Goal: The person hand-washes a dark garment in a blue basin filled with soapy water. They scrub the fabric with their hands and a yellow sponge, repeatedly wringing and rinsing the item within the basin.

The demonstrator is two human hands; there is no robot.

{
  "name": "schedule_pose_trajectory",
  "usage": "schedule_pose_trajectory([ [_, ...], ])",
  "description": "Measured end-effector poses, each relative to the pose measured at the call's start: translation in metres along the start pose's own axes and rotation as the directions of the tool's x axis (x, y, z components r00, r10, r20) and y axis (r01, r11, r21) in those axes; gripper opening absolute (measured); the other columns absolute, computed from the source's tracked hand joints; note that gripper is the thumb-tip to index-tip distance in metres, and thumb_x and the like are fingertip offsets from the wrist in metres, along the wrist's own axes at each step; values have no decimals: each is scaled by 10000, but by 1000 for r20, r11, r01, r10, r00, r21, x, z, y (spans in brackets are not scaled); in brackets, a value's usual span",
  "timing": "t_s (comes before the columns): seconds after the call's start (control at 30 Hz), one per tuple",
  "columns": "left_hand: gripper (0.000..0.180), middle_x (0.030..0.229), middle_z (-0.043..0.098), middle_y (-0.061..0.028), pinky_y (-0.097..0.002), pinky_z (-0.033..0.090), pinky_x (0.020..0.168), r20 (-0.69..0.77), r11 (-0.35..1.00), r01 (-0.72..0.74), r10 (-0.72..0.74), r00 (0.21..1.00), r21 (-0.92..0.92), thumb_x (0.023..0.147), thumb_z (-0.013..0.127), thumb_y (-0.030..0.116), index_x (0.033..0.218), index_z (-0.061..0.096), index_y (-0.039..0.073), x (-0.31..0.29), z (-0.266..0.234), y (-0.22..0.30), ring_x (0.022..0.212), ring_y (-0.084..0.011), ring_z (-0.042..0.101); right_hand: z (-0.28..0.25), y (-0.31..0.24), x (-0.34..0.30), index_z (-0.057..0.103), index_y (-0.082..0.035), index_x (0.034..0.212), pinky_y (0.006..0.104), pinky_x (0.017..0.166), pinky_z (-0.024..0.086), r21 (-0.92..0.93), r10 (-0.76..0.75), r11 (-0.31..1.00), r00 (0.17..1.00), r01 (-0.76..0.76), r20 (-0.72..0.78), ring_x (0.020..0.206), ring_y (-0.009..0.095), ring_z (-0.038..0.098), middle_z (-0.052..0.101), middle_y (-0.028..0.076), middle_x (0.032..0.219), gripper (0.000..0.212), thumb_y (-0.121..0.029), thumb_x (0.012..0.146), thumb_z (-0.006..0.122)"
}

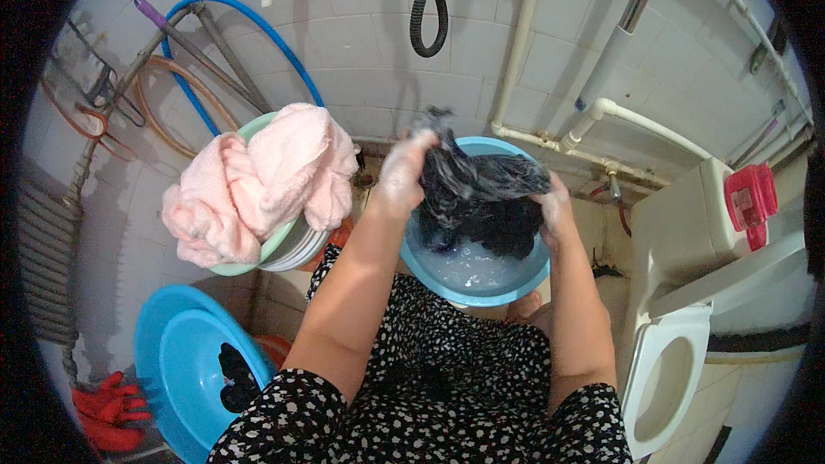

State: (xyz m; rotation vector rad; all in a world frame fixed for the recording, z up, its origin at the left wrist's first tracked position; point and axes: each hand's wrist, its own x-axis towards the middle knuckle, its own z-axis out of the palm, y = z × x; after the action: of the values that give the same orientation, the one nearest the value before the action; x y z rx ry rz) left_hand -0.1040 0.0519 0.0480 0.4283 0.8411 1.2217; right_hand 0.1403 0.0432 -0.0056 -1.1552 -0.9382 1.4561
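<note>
The wet black cloth [494,176] is up over the round blue tub [477,299], with its low part hanging by the soapy water [477,271]. The top stretches sideways from hand to hand. The left hand [402,174] is higher, its blurry fingers seemingly closed on one end. The right hand [555,206] pinches the other end, lower down.

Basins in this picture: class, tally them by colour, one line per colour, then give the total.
Blue: 2, the centre basin and the lower-left basin
Pale green: 1, the upper-left basin under the pink cloth
Total: 3
</note>
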Motion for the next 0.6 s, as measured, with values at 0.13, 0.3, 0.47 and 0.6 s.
schedule_pose_trajectory([
  [0.13,718,1220,520,-103,-353,437,915,124,974,-83,57,991,213,786,588,119,1438,293,175,8,14,-58,1079,-212,525,9,20,1,490,-11,1223,338,943,422,117,-300,941,944,316,-135,1039,218,564,592,95,1111,538,108,699,523],
  [0.3,474,1165,557,-131,-414,518,851,204,929,-108,189,961,-354,857,552,126,1311,418,104,31,0,-98,983,-280,599,84,4,-59,207,-45,1434,371,1075,290,-450,-566,679,804,580,182,1275,358,398,376,216,1389,960,-126,572,624],
  [0.47,368,1083,611,-130,-419,467,927,324,765,147,83,942,-627,978,349,317,1117,572,59,34,3,-123,988,-271,593,68,5,-30,595,-67,1113,388,946,420,-692,-646,506,758,515,92,1096,315,538,560,179,1177,484,-148,650,713],
  [0.6,287,1134,566,-107,-356,442,925,-105,981,-173,182,978,87,932,429,126,1202,504,62,11,32,-127,1044,-225,545,62,-4,-14,599,-45,1032,371,866,457,-560,-525,750,832,351,-182,992,314,584,607,157,1042,367,-121,691,710],
])
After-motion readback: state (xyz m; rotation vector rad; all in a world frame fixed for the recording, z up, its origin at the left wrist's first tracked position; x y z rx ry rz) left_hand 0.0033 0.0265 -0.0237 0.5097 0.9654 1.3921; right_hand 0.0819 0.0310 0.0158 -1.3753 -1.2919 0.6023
